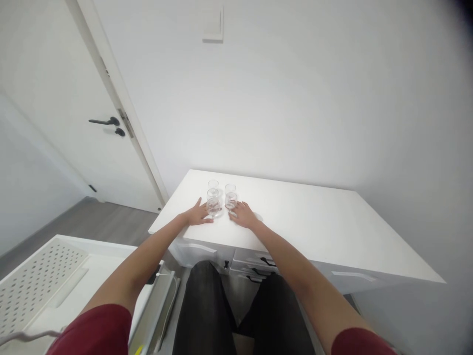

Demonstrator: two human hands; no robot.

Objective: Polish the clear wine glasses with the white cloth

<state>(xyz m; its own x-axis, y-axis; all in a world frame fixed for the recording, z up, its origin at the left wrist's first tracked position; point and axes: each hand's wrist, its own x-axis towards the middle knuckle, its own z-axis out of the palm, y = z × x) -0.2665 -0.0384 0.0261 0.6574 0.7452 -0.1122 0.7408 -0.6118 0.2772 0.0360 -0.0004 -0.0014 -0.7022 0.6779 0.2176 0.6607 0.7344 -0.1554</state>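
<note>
Several small clear stemmed glasses are grouped toward the left end of the white cabinet top [306, 217], in two rows running away from me. My left hand [196, 214] has its fingers and thumb around the lower part of the front left glass [213, 203], with its outer finger spread away. Around the lower part of the front right glass [231, 197] are the fingers of my right hand [243, 215]. Behind these stand a back left glass [213, 184] and a back right glass [230, 188]. The stems and feet are hard to make out.
A white wall rises behind the cabinet, with a switch plate [213, 24] high up. To the left is a white door with a black handle [105, 121]. A white cart or desk with a perforated panel [40, 276] stands near my left arm. Black-handled drawers [258, 261] face my knees.
</note>
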